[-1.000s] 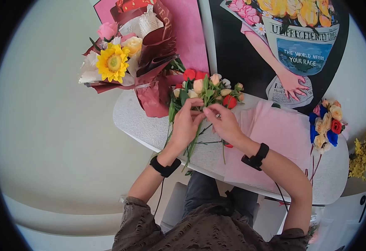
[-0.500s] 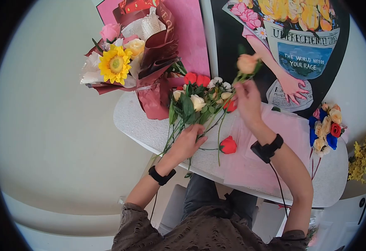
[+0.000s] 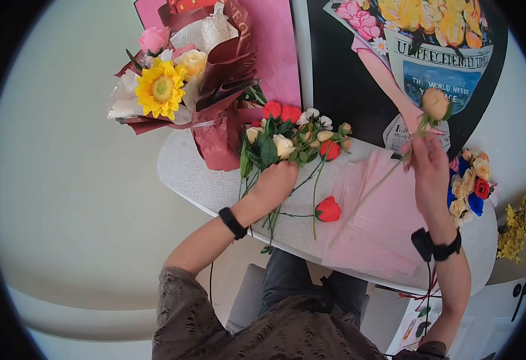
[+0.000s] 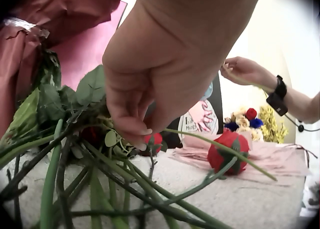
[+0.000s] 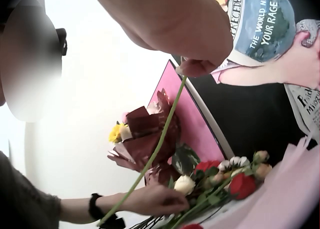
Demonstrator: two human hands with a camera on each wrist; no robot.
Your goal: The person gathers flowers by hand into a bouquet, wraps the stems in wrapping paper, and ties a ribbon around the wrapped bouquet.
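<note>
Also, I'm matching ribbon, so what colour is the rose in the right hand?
The rose is soft peach, clearest in the head view.

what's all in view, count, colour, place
bouquet: 1, maroon-wrapped, table left
sunflower: 1, yellow, in bouquet
loose flowers: several, red/cream/white, centre
lone rose: 1, red, centre
peach rose: 1, peach, right
sheets: several, pink, table right
mixed bunch: 1, cream/red/blue, table right
blossoms: 1 bunch, yellow, far right
panel: 1, pink, behind bouquet
picture: 1, black, behind table
table: 1, white, centre
chair: 1, grey, below table
cabinet: 1, white, lower right
wristbands: 2, black, wrists
top: 1, brown, bottom
left grip: 1, bare, by loose flowers
right grip: 1, bare, holding peach rose
</note>
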